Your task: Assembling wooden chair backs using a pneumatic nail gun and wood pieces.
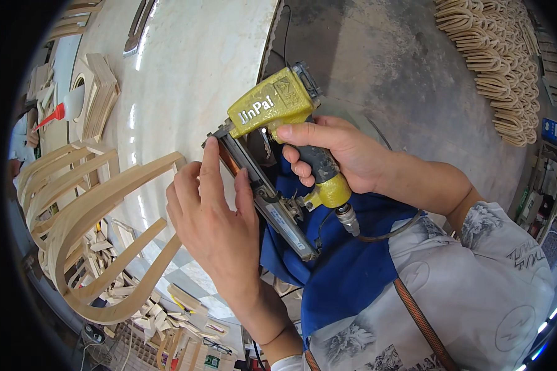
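A yellow pneumatic nail gun [272, 102] is held in front of my blue apron [353, 266], its nose toward the upper left. My right hand [356, 151] wraps round the black handle [319, 162], with the thumb lying near the trigger. Along the gun's long magazine [278, 213], my left hand [213, 213] has a copper-coloured strip of nails [229, 162] between forefinger and thumb. The forefinger tip is close to the nose, and the thumb tip lies at the magazine's side. An air hose [384, 237] runs from the fitting below the handle.
Bent wooden frames [62, 253] stand at the left on a pale bench [192, 55]. Behind them are stacked wood pieces [99, 99] and a white bottle [74, 103] with a red nozzle. Wood offcuts [161, 318] lie lower left. Looped wooden parts [495, 68] are piled at the far right.
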The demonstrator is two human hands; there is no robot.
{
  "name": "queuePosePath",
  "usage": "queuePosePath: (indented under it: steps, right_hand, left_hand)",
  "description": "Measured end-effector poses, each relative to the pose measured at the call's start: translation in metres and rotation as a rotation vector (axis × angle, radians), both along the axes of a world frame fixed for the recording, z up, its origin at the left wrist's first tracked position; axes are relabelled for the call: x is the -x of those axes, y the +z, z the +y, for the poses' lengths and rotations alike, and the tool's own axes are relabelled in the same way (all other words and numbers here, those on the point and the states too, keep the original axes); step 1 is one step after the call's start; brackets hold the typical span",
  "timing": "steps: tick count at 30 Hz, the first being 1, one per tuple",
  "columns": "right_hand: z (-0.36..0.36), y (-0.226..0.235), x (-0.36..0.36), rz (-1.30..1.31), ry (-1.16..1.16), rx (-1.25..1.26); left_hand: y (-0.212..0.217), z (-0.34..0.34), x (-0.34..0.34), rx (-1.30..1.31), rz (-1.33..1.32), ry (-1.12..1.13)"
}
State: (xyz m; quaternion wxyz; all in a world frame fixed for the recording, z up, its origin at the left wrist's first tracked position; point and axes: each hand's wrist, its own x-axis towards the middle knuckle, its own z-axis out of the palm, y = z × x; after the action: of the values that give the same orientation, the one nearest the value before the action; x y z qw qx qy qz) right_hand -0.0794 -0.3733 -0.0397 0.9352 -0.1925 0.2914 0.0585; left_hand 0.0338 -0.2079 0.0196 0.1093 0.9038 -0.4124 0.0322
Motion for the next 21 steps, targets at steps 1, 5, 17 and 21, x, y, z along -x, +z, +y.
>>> queuePosePath:
  steps: [1, 5, 17, 21]
  right_hand:
    - [0.000, 0.000, 0.000, 0.000, -0.004, 0.000]
    - [0.000, -0.001, 0.000, 0.000, 0.004, -0.003]
    - [0.000, -0.002, 0.001, -0.002, 0.001, -0.004]
    - [0.001, -0.002, -0.001, -0.003, 0.014, -0.011]
  left_hand:
    - [0.002, 0.001, -0.001, -0.029, 0.003, -0.012]
    - [0.001, 0.010, 0.002, 0.000, 0.169, 0.081]
    - [0.009, 0.009, -0.007, -0.115, 0.244, -0.003]
    - [0.003, 0.014, -0.002, -0.087, 0.109, -0.038]
